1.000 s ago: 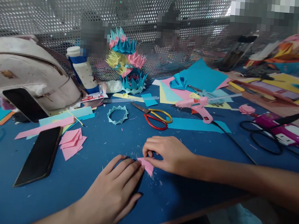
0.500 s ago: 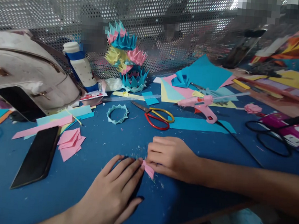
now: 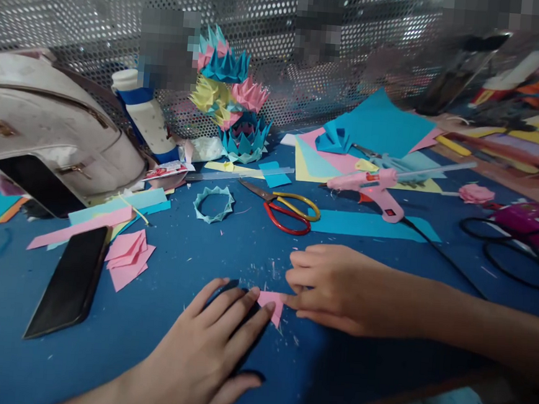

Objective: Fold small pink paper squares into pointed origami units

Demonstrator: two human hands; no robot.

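A small folded piece of pink paper lies on the blue table between my hands. My left hand is laid flat with its fingers apart, and two fingertips press the paper's left side. On the other side my right hand has its fingers curled in, with a digit at the paper's right corner. Part of the paper is hidden under the left fingertips. Beyond the hands lie red-and-yellow-handled scissors and a light-blue zigzag paper ring.
A pink glue gun with a black cord rests on a blue paper strip at right. Leftward are folded pink papers, a black phone, a backpack and a bottle. Paper flowers stand behind.
My right hand has shifted right, uncovering more of the pink paper, its fingers still curled. A left finger has slid further onto the paper. The view has turned slightly.
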